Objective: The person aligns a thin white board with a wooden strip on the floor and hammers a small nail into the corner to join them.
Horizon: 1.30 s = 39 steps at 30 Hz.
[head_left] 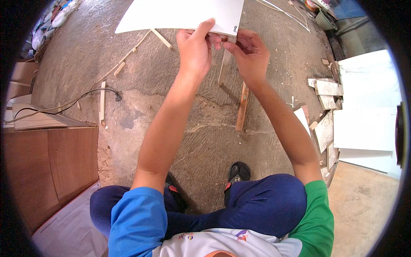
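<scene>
Both hands' fingers, left hand (pixel 195 45) and right hand (pixel 248 51), pinching white panel (pixel 180 15) edge.

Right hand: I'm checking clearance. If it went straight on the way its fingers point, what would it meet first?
The right hand points toward the left hand; likely its fingers first, at the white sheet edge. Depth is unclear.

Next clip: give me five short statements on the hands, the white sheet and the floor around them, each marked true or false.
1. Both hands are at the near edge of the white sheet. True.
2. The left hand has its thumb laid over the sheet's edge. True.
3. The right hand rests on the knee. False: it is raised at the sheet's edge.
4. A wooden strip lies on the floor below the hands. True.
5. The black cable lies at the right. False: it lies at the left, near the brown boards.
</scene>
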Available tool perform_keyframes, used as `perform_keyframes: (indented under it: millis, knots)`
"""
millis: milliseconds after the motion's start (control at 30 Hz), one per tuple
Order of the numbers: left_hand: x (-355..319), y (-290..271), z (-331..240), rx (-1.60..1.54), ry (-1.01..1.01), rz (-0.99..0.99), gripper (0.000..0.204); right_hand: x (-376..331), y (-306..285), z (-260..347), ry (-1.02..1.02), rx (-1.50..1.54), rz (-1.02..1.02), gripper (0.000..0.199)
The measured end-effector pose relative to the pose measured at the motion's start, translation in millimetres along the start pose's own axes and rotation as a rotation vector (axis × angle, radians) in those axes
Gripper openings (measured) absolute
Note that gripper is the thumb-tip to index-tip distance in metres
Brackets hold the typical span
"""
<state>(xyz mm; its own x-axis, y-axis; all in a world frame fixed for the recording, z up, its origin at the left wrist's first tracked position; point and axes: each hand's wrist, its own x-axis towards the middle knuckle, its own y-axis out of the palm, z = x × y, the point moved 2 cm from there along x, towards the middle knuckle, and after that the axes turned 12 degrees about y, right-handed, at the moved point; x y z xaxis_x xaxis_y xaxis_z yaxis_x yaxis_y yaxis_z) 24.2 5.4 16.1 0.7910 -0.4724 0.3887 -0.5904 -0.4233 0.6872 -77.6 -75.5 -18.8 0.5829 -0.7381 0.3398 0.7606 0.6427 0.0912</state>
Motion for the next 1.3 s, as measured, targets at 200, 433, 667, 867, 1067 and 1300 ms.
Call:
perform_keyframes:
  millis: [200, 433, 667, 867, 1067, 1300]
  knots:
    - [0.3, -1.3, 1.9, 0.018, 0.018, -0.016, 0.008, -1.4, 1.0, 1.6, 0.05, -0.011, -0.026, 0.035]
    - [0.3, -3.1, 4.5, 0.039, 0.004, -0.016, 0.009, 0.3, 1.7, -0.8, 0.032, -0.023, -0.054, 0.036]
    - [-3.6, -2.2, 6.0, 0.09, 0.002, -0.012, 0.011, -2.2, 1.1, 1.5, -0.005, -0.022, -0.099, 0.034]
    - [-5.1, -0.3, 7.2, 0.102, -0.001, 0.009, 0.011, -3.0, 1.1, 2.4, -0.018, 0.024, -0.107, 0.033]
    - [-4.3, 1.0, 9.5, 0.044, -0.017, -0.003, 0.01, -3.5, -4.6, -1.2, -0.019, -0.013, -0.083, 0.032]
    - [-2.8, 2.1, 7.3, 0.028, -0.008, -0.038, 0.01, -2.8, -1.7, -1.0, -0.044, 0.006, -0.066, 0.031]
